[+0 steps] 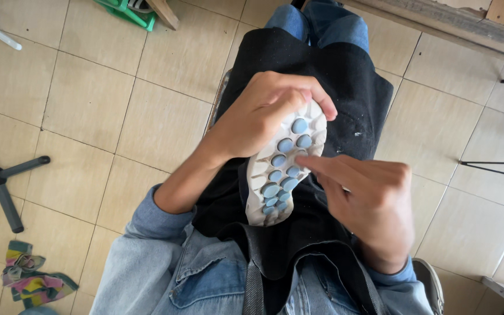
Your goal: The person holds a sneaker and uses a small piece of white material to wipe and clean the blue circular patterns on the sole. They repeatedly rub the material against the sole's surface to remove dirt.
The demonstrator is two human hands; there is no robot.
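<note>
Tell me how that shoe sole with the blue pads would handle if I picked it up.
The sole is probably light, since the left hand holds it up by one end. The raised blue pads likely give grip. Thin and rubbery-looking, it may flex a little.

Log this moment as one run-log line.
left hand: grips shoe sole, toe end | right hand: index fingertip on blue studs | sole: tread up, over black apron on lap

Around the shoe sole (pixel 281 169) on your lap, bare tile floor (pixel 147 116) opens wide to its left, while your left hand (pixel 263 114) covers its top end and your right hand (pixel 368 198) crowds its right edge.
</note>
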